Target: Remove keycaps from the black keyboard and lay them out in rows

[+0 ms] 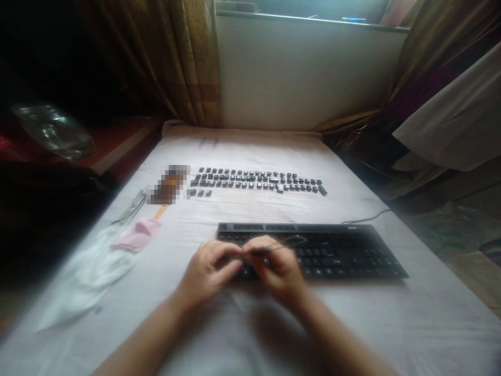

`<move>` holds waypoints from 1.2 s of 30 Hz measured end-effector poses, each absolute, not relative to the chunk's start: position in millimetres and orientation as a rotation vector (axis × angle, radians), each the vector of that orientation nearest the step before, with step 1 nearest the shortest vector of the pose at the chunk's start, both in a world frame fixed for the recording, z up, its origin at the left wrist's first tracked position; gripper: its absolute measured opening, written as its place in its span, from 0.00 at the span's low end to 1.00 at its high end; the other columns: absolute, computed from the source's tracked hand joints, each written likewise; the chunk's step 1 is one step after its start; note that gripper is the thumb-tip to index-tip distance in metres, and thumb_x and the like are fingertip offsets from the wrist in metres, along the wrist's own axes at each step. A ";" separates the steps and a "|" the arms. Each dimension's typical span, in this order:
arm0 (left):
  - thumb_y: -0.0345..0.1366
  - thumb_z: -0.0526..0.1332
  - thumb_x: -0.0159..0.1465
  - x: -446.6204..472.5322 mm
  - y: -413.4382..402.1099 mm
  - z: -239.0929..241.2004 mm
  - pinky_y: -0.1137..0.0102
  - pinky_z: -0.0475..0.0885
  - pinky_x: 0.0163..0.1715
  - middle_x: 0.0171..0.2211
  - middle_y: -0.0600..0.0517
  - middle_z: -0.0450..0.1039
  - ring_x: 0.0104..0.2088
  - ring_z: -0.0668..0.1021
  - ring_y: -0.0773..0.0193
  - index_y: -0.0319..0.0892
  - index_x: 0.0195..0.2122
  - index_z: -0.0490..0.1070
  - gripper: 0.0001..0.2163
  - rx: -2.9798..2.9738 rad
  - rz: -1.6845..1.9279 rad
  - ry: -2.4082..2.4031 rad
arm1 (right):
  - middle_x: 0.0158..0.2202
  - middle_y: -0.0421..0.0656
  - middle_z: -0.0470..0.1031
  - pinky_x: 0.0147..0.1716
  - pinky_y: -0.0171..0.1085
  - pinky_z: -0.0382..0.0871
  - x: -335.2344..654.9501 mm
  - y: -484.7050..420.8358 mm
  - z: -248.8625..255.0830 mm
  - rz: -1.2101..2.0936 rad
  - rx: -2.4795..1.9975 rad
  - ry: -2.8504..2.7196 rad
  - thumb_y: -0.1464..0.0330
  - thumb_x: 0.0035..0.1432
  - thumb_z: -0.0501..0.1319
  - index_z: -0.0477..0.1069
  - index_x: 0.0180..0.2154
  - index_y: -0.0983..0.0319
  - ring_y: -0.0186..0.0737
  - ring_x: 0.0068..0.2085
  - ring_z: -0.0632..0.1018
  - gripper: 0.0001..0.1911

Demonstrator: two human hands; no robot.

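My right hand (279, 269) is closed around a keycap puller (287, 242) with a dark handle; its thin wire end points up and to the right over the keyboard. My left hand (213, 269) is pinched shut with its fingertips meeting those of my right hand. Whatever is between the left fingers is hidden. Both hands are above the left part of a black keyboard (352, 253), which lies flat on the sheet. Beyond it, several loose black keycaps (250, 184) are laid out in rows, with a few lighter ones among them.
A pink cloth (139, 235) with an orange handle-like strip (160, 211) lies at the left, beside white crumpled cloth (90, 266). Thin metal tools (135, 204) and a blurred-out brown item (170, 185) are farther back. A cable (366, 218) runs right from the keyboard.
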State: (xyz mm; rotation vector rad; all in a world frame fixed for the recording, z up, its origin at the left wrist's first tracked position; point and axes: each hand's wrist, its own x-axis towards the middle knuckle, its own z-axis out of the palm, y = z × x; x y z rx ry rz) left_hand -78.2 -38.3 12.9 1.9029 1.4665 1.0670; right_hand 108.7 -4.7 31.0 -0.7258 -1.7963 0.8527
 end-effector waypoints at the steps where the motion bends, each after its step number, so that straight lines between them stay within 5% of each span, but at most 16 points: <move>1: 0.43 0.62 0.64 -79.0 -38.2 12.7 0.64 0.74 0.43 0.37 0.52 0.81 0.38 0.80 0.60 0.48 0.40 0.77 0.08 1.900 1.062 1.476 | 0.30 0.44 0.79 0.34 0.38 0.75 108.2 -4.7 31.3 0.829 -0.722 -1.797 0.70 0.64 0.59 0.76 0.34 0.58 0.40 0.34 0.79 0.07; 7: 0.44 0.61 0.67 -82.5 -38.4 13.0 0.65 0.73 0.40 0.34 0.52 0.80 0.36 0.80 0.61 0.46 0.39 0.75 0.09 2.121 1.071 1.523 | 0.27 0.42 0.75 0.27 0.34 0.72 108.0 -7.8 31.3 0.758 -0.739 -1.846 0.70 0.63 0.61 0.78 0.36 0.57 0.37 0.28 0.76 0.07; 25: 0.36 0.59 0.69 -84.7 -41.5 10.5 0.69 0.73 0.39 0.38 0.53 0.83 0.35 0.82 0.64 0.48 0.48 0.76 0.09 2.254 1.131 1.345 | 0.29 0.42 0.80 0.29 0.33 0.74 108.2 -5.9 32.7 0.775 -0.645 -1.856 0.75 0.62 0.60 0.76 0.36 0.59 0.37 0.29 0.79 0.07; 36: 0.37 0.63 0.64 -87.4 -44.5 21.8 0.71 0.78 0.41 0.39 0.52 0.83 0.38 0.84 0.61 0.46 0.44 0.80 0.09 1.629 1.011 1.284 | 0.29 0.43 0.80 0.30 0.31 0.74 108.8 -4.9 33.2 0.764 -0.586 -1.915 0.77 0.61 0.59 0.75 0.37 0.60 0.35 0.29 0.80 0.09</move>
